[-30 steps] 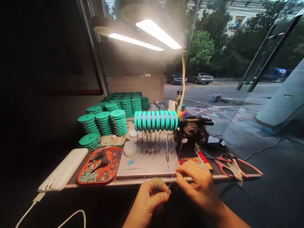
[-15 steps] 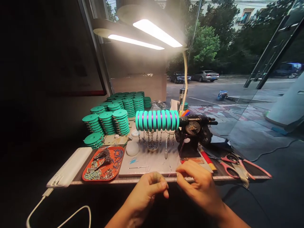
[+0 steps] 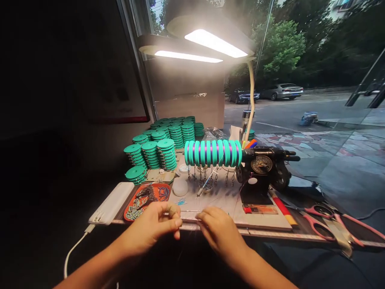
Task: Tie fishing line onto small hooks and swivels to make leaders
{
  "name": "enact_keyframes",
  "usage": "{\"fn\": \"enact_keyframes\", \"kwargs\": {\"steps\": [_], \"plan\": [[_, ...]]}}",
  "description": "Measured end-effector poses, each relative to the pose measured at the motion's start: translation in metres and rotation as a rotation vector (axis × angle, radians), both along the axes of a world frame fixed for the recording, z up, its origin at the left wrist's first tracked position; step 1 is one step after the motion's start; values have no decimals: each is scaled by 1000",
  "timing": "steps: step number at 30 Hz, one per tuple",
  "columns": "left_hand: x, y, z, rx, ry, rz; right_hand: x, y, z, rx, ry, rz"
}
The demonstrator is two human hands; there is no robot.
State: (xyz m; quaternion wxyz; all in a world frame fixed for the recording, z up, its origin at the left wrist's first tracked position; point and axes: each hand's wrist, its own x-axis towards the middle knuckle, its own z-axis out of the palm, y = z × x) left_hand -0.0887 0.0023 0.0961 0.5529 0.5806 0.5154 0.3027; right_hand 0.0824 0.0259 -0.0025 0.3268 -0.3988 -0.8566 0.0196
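My left hand (image 3: 162, 222) is in front of the board's near edge, thumb and fingertips pinched together; whatever they hold is too fine to make out. To its right, my right hand (image 3: 221, 228) is also closed in a pinch, slightly blurred, its contents hidden. Beyond both hands, a row of turquoise foam spools (image 3: 213, 153) sits on the shaft of a black winding machine (image 3: 264, 168). Small metal swivels (image 3: 216, 176) hang below the spools. A thin pale weighted piece (image 3: 205, 184) slants down from them towards my hands, on a fine line.
An orange tray (image 3: 126, 214) of small metal parts stands left, beside a white power bank (image 3: 112, 202). Stacked turquoise spools (image 3: 167, 154) fill the back left. A lighter (image 3: 260, 209), a red-yellow stick (image 3: 282, 206) and pink-handled scissors (image 3: 320, 226) lie right. A lamp (image 3: 210, 40) hangs overhead.
Both hands have moved left relative to the board, the left one now in front of the tray. The weighted piece has swung from hanging straight to slanting. The camera view has also shifted.
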Motion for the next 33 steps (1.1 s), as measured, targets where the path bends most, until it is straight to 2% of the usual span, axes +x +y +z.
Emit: {"fn": "enact_keyframes", "kwargs": {"steps": [2, 5, 8, 12, 14, 15, 17, 19, 23, 26, 33], "plan": [[-2, 1, 8, -4, 21, -27, -23, 12, -4, 31, -37, 13], [-4, 4, 4, -43, -85, -40, -47, 22, -10, 75, -63, 57], [-6, 9, -14, -157, -411, 59, -46, 19, -16, 107, -13, 137], [5, 7, -48, -265, -700, 203, -13, -1, -10, 98, 158, 225], [18, 1, -65, -299, -827, 238, 2, -13, 0, -38, 420, 211], [26, -3, -73, -313, -914, 250, 6, -19, 5, -177, 644, 194], [42, -10, -86, -446, -1210, 241, 8, -28, 12, -467, 1064, 175], [53, -15, -95, -526, -1380, 205, 4, -32, 12, -664, 1290, 185], [62, -18, -101, -556, -1501, 155, -4, -33, 2, -766, 1354, 173], [62, -18, -100, -559, -1535, 145, -5, -33, -2, -740, 1331, 162], [64, -16, -101, -582, -1572, 147, -8, -36, 4, -623, 1323, 91]]}}
